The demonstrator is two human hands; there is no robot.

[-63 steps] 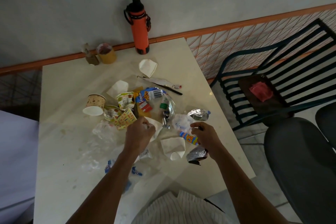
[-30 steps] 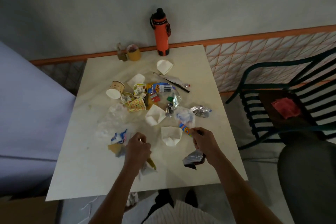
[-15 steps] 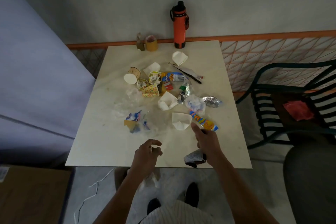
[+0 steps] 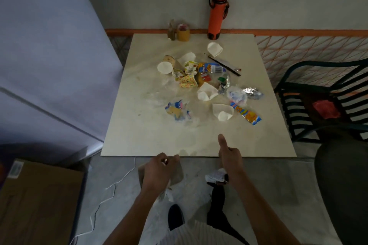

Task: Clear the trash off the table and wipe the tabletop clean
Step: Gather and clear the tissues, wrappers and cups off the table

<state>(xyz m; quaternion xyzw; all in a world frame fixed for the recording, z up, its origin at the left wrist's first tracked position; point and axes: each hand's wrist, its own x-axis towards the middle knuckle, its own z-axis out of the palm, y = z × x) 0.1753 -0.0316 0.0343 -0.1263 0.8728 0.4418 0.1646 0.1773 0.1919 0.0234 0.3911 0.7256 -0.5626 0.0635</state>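
Orange-and-blue, the snack wrapper [image 4: 246, 114] is lying on the table [image 4: 139, 137] ahead and slightly right of our right hand [image 4: 229, 158], its long axis slanting away to the right; that hand is gripping a crumpled silver wrapper [image 4: 216, 176] below the near edge with its thumb sticking up, so we are judging it the nearer one. Our left hand [image 4: 158, 171] is pinching a brownish scrap [image 4: 176, 175] at the table's near edge; the remaining cups and wrappers are sitting mid-table, well apart from both hands.
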